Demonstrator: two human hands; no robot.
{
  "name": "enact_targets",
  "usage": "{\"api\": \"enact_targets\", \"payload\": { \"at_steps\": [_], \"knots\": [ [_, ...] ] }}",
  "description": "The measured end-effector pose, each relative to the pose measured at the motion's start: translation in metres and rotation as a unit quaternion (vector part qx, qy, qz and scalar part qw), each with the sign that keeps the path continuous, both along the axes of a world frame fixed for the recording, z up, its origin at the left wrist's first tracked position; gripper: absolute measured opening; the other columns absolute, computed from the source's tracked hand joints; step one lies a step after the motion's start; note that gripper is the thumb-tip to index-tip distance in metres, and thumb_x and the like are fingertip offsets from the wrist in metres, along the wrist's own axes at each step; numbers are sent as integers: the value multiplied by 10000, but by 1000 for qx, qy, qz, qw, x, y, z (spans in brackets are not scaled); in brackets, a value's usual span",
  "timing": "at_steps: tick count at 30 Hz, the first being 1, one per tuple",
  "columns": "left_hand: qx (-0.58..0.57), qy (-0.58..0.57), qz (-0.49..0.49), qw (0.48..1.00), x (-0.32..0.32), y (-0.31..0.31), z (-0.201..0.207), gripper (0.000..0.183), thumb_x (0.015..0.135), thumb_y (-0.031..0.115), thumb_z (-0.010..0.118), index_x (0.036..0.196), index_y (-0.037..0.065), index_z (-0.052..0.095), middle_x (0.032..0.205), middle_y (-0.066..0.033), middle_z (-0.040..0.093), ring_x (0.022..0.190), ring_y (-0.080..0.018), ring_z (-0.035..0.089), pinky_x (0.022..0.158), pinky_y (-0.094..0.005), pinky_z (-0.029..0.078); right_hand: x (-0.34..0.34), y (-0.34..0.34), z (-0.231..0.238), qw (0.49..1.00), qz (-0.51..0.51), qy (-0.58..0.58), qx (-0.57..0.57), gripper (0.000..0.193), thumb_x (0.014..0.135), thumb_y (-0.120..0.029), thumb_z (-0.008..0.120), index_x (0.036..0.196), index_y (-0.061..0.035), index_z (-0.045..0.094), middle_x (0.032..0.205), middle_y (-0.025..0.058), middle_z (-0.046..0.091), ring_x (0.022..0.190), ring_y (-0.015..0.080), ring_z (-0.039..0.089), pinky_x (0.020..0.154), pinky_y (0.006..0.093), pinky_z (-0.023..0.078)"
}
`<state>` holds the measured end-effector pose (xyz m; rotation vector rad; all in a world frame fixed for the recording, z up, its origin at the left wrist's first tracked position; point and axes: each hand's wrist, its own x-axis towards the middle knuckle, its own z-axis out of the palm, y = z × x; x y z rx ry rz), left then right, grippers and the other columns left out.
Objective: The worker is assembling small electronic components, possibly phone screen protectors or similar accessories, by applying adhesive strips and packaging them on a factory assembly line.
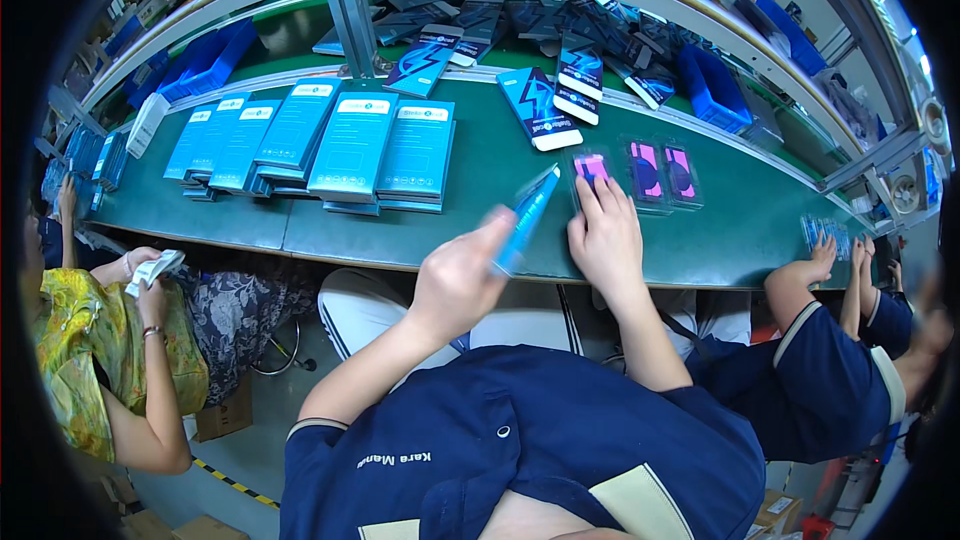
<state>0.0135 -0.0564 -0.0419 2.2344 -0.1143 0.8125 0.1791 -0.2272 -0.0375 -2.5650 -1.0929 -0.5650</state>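
My left hand point(462, 275) is closed around a slim light-blue carton point(527, 218), held tilted above the table's front edge; both are smeared by motion. My right hand point(608, 232) lies with fingers stretched out over the near end of a clear plastic tray point(591, 162) with a pink piece in it. Its fingertips touch the tray, and the hand hides the lower part. Just right of it sit two similar clear trays, a nearer one point(645, 168) and a farther-right one point(682, 176), holding pink-and-black flat pieces. Beyond them lie dark-blue cartons point(538, 105) with white ends.
Stacks of light-blue cartons point(350, 145) stand on the green table point(480, 175) at left. A heap of dark-blue cartons point(520, 15) fills the back under a shelf. A metal post point(347, 10) and a blue bin point(714, 90) flank it. People work at left point(120, 340) and right point(820, 370).
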Motion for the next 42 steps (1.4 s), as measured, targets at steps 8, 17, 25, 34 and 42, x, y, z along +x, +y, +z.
{"api": "enact_targets", "payload": {
  "at_steps": [8, 17, 25, 34, 42],
  "knots": [
    [216, 43, 131, 966, 16, -8, 46, 576, 824, 219, 767, 1335, 74, 545, 1473, -297, 369, 1358, -485, 383, 1112, -525, 338, -35, -42, -5, 986, -84, 82, 123, 292, 773, -187, 784, 995, -65, 640, 1281, 221, 521, 1159, 399, 500, 965, 488, 406],
    [179, 148, -64, 970, 47, 26, 28, 744, 635, 470, 848, 1197, 46, 606, 1206, -151, 588, 1112, -301, 552, 937, -421, 443, 6, -86, 18, 935, 197, 287, 73, 353, 622, -92, 789, 904, -60, 580, 1360, 163, 594, 1273, 352, 513, 1079, 448, 374],
    [146, 152, -61, 976, 58, 14, 31, 886, 598, 444, 861, 1319, 58, 521, 1219, -166, 599, 1092, -343, 586, 922, -425, 472, -27, -25, 20, 840, 349, 345, 232, 517, 708, 178, 429, 1174, -13, 549, 1579, 271, 280, 1464, 400, 321, 1165, 431, 300],
    [-184, -211, 41, 959, 72, -17, 14, 694, 635, 215, 947, 1103, 88, 451, 1076, -119, 537, 925, -262, 599, 804, -358, 509, -38, 40, 58, 507, 246, 640, 523, 277, 981, -35, 471, 1169, 84, 636, 1140, 130, 696, 1037, 203, 656, 964, 320, 495],
    [-513, -173, -109, 834, 65, -14, 57, 228, 952, 4, 643, 1067, 52, 452, 1027, -89, 602, 872, -82, 549, 780, -222, 472, -34, 58, 28, 793, 300, 185, 497, 226, 922, -4, 670, 1138, 6, 606, 1111, 158, 662, 985, 212, 656, 824, 285, 533]
  ]
}}
